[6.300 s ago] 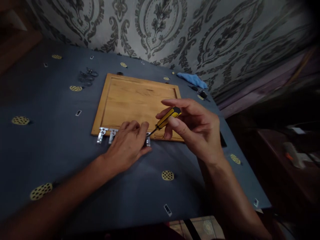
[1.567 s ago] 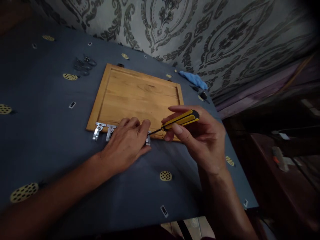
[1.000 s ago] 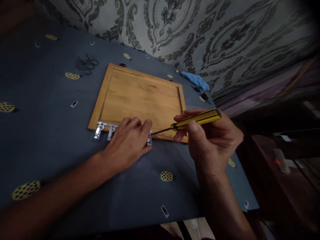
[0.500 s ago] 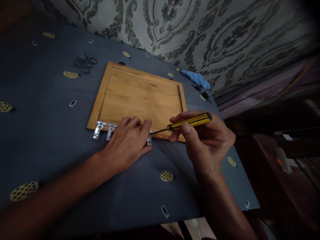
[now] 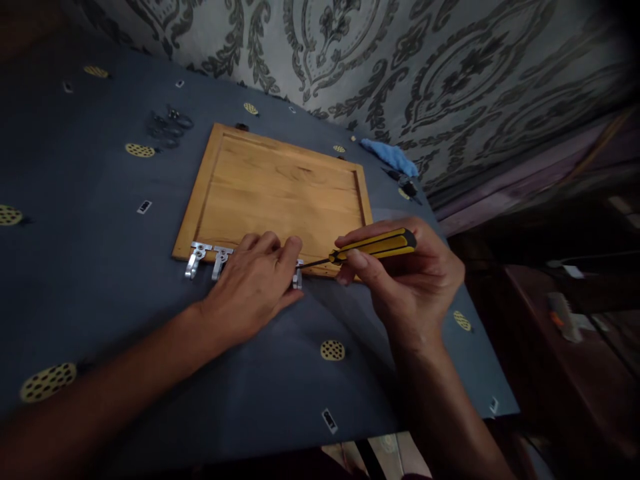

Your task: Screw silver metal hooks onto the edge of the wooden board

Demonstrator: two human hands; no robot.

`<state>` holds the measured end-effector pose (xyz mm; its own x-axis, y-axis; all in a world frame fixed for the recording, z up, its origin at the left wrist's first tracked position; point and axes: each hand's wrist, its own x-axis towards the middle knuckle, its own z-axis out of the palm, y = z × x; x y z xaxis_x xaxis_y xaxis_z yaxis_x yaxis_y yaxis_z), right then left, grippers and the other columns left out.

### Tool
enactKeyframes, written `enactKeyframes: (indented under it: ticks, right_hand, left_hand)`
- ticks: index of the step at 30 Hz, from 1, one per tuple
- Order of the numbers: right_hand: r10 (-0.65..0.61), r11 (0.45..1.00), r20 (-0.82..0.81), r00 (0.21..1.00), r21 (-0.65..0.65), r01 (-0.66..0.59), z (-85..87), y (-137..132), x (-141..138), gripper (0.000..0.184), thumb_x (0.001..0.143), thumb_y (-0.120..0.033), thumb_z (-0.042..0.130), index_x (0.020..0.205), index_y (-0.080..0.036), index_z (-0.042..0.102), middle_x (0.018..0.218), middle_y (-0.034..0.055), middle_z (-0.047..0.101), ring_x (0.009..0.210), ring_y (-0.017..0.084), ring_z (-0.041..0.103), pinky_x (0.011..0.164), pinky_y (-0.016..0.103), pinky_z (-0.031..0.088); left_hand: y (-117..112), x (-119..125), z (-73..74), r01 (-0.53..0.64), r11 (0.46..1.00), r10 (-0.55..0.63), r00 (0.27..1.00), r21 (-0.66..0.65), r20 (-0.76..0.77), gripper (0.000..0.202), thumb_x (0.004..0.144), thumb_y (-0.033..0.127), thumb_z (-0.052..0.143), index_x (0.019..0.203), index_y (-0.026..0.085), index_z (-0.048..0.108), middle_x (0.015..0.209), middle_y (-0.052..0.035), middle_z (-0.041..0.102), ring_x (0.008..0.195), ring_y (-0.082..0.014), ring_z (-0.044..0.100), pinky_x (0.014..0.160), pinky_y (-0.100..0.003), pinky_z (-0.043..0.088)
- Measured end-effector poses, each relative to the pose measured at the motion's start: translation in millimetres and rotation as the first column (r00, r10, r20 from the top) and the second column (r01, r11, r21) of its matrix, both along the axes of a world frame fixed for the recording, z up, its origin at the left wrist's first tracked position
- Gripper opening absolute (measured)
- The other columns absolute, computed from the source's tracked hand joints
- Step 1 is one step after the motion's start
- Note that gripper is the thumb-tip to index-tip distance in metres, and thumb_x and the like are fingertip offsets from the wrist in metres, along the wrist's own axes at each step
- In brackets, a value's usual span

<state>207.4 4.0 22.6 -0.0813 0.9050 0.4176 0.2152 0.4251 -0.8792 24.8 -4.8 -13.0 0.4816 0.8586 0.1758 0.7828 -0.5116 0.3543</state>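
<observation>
1. Way out left of both hands, up toward the wall, there's a little pile of metal rings [image 5: 170, 123] on the dark table cover [image 5: 100, 280].
2. Just left of the left hand, two metal hooks [image 5: 206, 259] sit side by side on the near edge of the wooden panel [image 5: 280, 193], with their tails hanging off onto the cover.
3. The left hand [image 5: 255, 283] comes in low from the bottom left with the forearm stretched across the table. It's palm down and flat, with the fingers together and spread forward over the panel's near edge. It's not gripping anything, just pressing down.
4. Right at that hand's index fingertip is another hook [image 5: 298, 275], touching the finger and lying on the same panel edge.
5. The screwdriver [image 5: 373, 245] lies nearly level between the hands. Its dark tip points left and meets the hook beside the left index finger.
6. The right hand [image 5: 405, 280] is wrapped around the yellow and black handle, thumb on the near side and fingers curled over the top, wrist bent up from the lower right.
7. Beyond the right hand, near the wall, a blue cloth [image 5: 390, 155] lies well apart from everything.
</observation>
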Motion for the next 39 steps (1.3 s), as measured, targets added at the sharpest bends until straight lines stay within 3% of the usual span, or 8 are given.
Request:
enactKeyframes:
  ticks: [5, 10, 20, 30, 39]
  right_hand:
    - [0.135, 0.986, 0.072, 0.988, -0.103, -0.127, 8.8, 2.5, 13.1, 0.023, 0.085, -0.023, 0.079, 0.108, -0.026, 0.076, 0.096, 0.0006, 0.076, 0.060, 0.011, 0.071, 0.059, 0.028, 0.065]
    - [0.099, 0.994, 0.073, 0.992, -0.057, -0.095, 7.0, 2.8, 10.2, 0.006, 0.080, -0.022, 0.083, 0.085, -0.023, 0.078, 0.087, -0.0001, 0.074, 0.055, 0.010, 0.066, 0.052, 0.024, 0.063]
    - [-0.016, 1.000, 0.054, 0.998, 0.012, 0.016, 0.6, 1.6, -4.7, 0.018, 0.076, -0.031, 0.086, 0.075, -0.023, 0.071, 0.077, -0.0011, 0.070, 0.057, 0.012, 0.065, 0.046, 0.024, 0.059]
    - [-0.114, 0.987, -0.078, 0.990, 0.102, 0.121, -4.3, -3.6, -0.2, 0.009, 0.084, -0.028, 0.080, 0.084, -0.026, 0.071, 0.085, -0.0003, 0.071, 0.053, 0.010, 0.062, 0.044, 0.026, 0.054]
    - [-0.081, 0.991, 0.021, 0.997, 0.111, 0.078, -4.9, -3.7, 2.5, 0.009, 0.085, -0.022, 0.079, 0.084, -0.027, 0.072, 0.083, -0.0001, 0.071, 0.055, 0.012, 0.063, 0.046, 0.029, 0.055]
  left_hand:
    - [0.5, 0.5, 1.7, 0.008, 1.000, -0.008, 1.000, -0.019, 0.002, 0.042, 0.087, 0.031, 0.073, 0.120, 0.015, 0.050, 0.106, -0.0100, 0.069, 0.107, -0.0301, 0.061, 0.092, -0.043, 0.049]
    - [0.9, 0.0, 1.1, 0.012, 1.000, -0.012, 1.000, -0.013, 0.007, 0.040, 0.088, 0.030, 0.073, 0.118, 0.017, 0.050, 0.104, -0.0087, 0.069, 0.107, -0.0297, 0.061, 0.092, -0.043, 0.049]
    - [0.2, -0.7, 0.6, 0.027, 1.000, -0.027, 1.000, -0.004, 0.009, 0.040, 0.088, 0.030, 0.073, 0.118, 0.015, 0.051, 0.107, -0.0112, 0.070, 0.108, -0.0307, 0.060, 0.093, -0.043, 0.048]
    - [0.4, -0.4, 1.5, 0.022, 0.999, -0.023, 1.000, -0.040, -0.004, 0.044, 0.088, 0.030, 0.074, 0.122, 0.013, 0.051, 0.109, -0.0122, 0.069, 0.107, -0.0311, 0.061, 0.092, -0.043, 0.048]
    - [1.4, 0.9, 0.3, 0.015, 1.000, -0.015, 1.000, -0.016, -0.005, 0.045, 0.087, 0.029, 0.075, 0.122, 0.012, 0.051, 0.107, -0.0129, 0.072, 0.108, -0.0317, 0.062, 0.092, -0.043, 0.049]
